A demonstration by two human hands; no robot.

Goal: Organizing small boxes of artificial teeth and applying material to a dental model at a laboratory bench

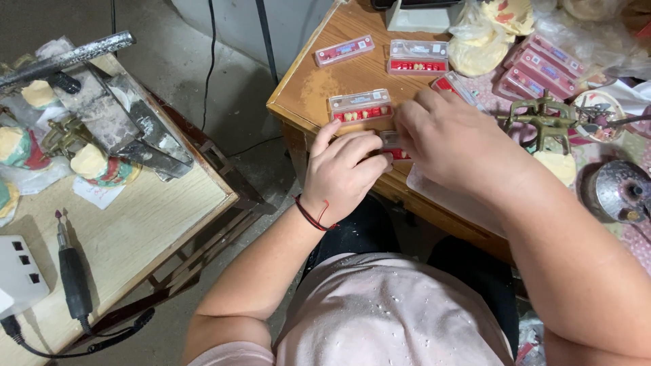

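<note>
Holding a small clear case of red wax strip with artificial teeth between both hands at the near edge of the wooden bench. Left hand, a red-and-black cord at its wrist, has fingers curled and closed on the left end of the case. Right hand covers the right end, fingers bent down over it; grip clamped on the case, though most of the case is hidden under the fingers.

Just beyond the hands, a second tooth case lies flat on the bench, clear lid, red strip, pale teeth in a row. Two more cases lie farther back, well apart from the hands. A stack of pink-red packets sits to the right, beside crumpled plastic bags. A brass dental articulator stands near the right forearm; a round metal burner sits at the right edge.

Left of the person, a separate low table carries plaster models with red wax, a dark metal press, a black handpiece with cable and a white power strip.
</note>
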